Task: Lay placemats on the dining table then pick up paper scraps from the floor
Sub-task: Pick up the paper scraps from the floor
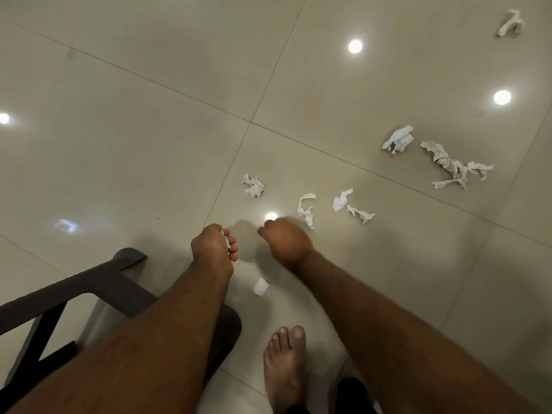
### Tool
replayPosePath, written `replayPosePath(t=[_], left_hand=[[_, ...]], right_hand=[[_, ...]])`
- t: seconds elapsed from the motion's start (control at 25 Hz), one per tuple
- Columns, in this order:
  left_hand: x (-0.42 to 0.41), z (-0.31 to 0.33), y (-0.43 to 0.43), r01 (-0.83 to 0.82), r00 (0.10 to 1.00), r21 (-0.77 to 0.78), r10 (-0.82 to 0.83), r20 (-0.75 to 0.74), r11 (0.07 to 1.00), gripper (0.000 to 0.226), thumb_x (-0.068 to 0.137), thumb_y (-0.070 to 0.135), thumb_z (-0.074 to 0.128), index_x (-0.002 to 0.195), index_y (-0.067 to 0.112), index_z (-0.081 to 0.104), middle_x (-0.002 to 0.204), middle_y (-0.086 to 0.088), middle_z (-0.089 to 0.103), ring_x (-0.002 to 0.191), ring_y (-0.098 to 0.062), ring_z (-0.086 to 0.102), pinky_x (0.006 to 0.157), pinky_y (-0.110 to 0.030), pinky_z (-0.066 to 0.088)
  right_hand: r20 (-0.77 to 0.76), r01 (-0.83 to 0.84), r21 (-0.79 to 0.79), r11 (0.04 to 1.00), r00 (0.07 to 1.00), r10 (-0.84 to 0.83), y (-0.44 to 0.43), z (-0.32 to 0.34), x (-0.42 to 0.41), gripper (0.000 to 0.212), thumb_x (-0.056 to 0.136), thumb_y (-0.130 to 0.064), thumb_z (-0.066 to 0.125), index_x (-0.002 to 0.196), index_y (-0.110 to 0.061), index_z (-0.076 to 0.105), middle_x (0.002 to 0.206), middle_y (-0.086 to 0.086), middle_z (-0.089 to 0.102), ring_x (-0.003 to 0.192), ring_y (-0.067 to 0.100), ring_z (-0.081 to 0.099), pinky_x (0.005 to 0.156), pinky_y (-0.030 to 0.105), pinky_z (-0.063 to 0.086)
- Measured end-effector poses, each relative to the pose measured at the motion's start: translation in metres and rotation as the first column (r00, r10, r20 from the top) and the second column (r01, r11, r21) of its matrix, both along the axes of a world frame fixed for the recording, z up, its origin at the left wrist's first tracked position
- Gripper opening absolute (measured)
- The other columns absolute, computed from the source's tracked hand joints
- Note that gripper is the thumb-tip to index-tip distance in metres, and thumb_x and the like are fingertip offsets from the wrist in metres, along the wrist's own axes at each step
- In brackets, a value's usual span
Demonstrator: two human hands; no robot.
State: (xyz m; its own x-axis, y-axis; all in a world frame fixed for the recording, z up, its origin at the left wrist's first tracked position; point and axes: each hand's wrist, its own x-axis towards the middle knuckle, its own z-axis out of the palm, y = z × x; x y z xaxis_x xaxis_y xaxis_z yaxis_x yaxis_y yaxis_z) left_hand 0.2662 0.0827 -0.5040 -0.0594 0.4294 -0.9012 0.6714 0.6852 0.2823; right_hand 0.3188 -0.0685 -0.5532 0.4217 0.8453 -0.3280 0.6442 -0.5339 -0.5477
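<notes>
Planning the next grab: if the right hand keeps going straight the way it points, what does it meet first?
Probably the curled paper scrap just beyond the right hand, up and to its right on the floor tile. Height above the floor is unclear, so it might pass over it.

Both forearms are bare and hairy, with no sleeves, watch or rings in view. The left hand (pixel 213 249) and right hand (pixel 286 240) wear no gloves. One bare foot (pixel 285 363) shows short, unpainted toenails, with dark fabric at the lower edge beside it.
</notes>
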Motion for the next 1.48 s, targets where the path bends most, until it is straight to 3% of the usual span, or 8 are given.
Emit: replayPosePath(t=[0.2, 0.4, 0.6, 0.72, 0.88, 1.04, 1.32, 1.48], left_hand=[[0.001, -0.017, 0.018, -0.03, 0.999, 0.048, 0.031, -0.027, 0.998, 0.031, 0.098, 0.022, 0.04, 0.069, 0.014, 0.046, 0.059, -0.003, 0.042, 0.033, -0.013, 0.033, 0.038, -0.016, 0.026], [0.008, -0.025, 0.023, -0.027, 0.999, 0.064, 0.03, -0.038, 0.998, 0.03, 0.098, 0.022, 0.042, 0.07, 0.013, 0.048, 0.06, -0.003, 0.044, 0.035, -0.013, 0.035, 0.036, -0.018, 0.028], [0.009, -0.028, 0.011, -0.002, 0.999, 0.117, 0.006, -0.038, 0.993, 0.025, 0.095, 0.019, 0.044, 0.073, 0.012, 0.052, 0.061, -0.005, 0.046, 0.039, -0.016, 0.036, 0.04, -0.02, 0.026], [0.009, -0.029, 0.002, 0.021, 0.999, 0.12, -0.015, -0.045, 0.993, 0.025, 0.094, 0.018, 0.044, 0.072, 0.011, 0.053, 0.061, -0.005, 0.048, 0.042, -0.017, 0.036, 0.041, -0.021, 0.027], [0.013, -0.022, -0.017, 0.049, 0.999, 0.046, -0.048, -0.015, 0.998, 0.031, 0.095, 0.018, 0.041, 0.065, 0.015, 0.047, 0.06, -0.003, 0.043, 0.044, -0.016, 0.034, 0.041, -0.019, 0.023], [0.015, -0.01, -0.04, 0.086, 0.996, 0.005, -0.086, 0.01, 0.996, 0.033, 0.097, 0.017, 0.039, 0.064, 0.017, 0.044, 0.062, -0.003, 0.041, 0.047, -0.016, 0.033, 0.044, -0.02, 0.021], [0.017, -0.004, -0.054, 0.132, 0.991, -0.046, -0.132, 0.008, 0.99, 0.037, 0.1, 0.02, 0.039, 0.063, 0.018, 0.042, 0.057, -0.001, 0.039, 0.041, -0.013, 0.032, 0.042, -0.017, 0.021], [0.014, -0.003, -0.048, 0.133, 0.991, -0.028, -0.132, 0.017, 0.991, 0.037, 0.1, 0.02, 0.039, 0.063, 0.018, 0.042, 0.06, -0.002, 0.039, 0.039, -0.013, 0.033, 0.041, -0.016, 0.022]], right_hand=[[0.06, 0.073, 0.095, 0.993, 0.995, -0.079, 0.064, 0.012, 0.076, 0.037, 0.068, 0.01, 0.048, 0.098, -0.004, 0.065, 0.093, 0.013, 0.064, 0.087, 0.037, 0.058, 0.062, 0.037, 0.044], [0.12, -0.087, -0.058, 0.994, 0.988, 0.094, 0.078, -0.006, 0.076, 0.05, 0.085, 0.001, 0.052, 0.131, -0.018, 0.057, 0.139, 0.006, 0.053, 0.131, 0.032, 0.042, 0.102, 0.042, 0.044], [0.158, -0.149, 0.027, 0.989, 0.977, 0.143, 0.049, -0.026, 0.046, 0.016, 0.071, 0.008, 0.066, 0.075, -0.007, 0.064, 0.078, 0.011, 0.063, 0.083, 0.033, 0.057, 0.065, 0.04, 0.053], [0.133, -0.132, 0.043, 0.99, 0.983, 0.126, 0.029, -0.024, 0.04, 0.017, 0.07, 0.009, 0.062, 0.071, -0.008, 0.062, 0.072, 0.011, 0.061, 0.076, 0.033, 0.056, 0.058, 0.037, 0.049], [0.143, 0.155, 0.135, 0.979, 0.974, -0.174, -0.008, -0.013, 0.05, 0.022, 0.066, 0.0, 0.04, 0.065, -0.011, 0.059, 0.064, 0.006, 0.057, 0.067, 0.03, 0.056, 0.049, 0.028, 0.038], [0.142, 0.314, 0.082, 0.946, 0.936, -0.323, -0.078, -0.017, 0.075, 0.03, 0.069, -0.003, 0.044, 0.085, -0.011, 0.067, 0.08, 0.007, 0.064, 0.083, 0.033, 0.057, 0.06, 0.035, 0.05], [0.226, 0.163, -0.076, 0.984, 0.964, -0.142, -0.144, -0.024, 0.073, 0.05, 0.07, -0.002, 0.054, 0.116, -0.021, 0.062, 0.125, -0.002, 0.061, 0.124, 0.026, 0.052, 0.093, 0.04, 0.045], [0.226, 0.164, -0.026, 0.986, 0.962, -0.154, -0.168, -0.03, 0.059, 0.053, 0.076, -0.003, 0.029, 0.114, -0.008, 0.065, 0.126, 0.012, 0.062, 0.12, 0.038, 0.054, 0.096, 0.044, 0.05]])
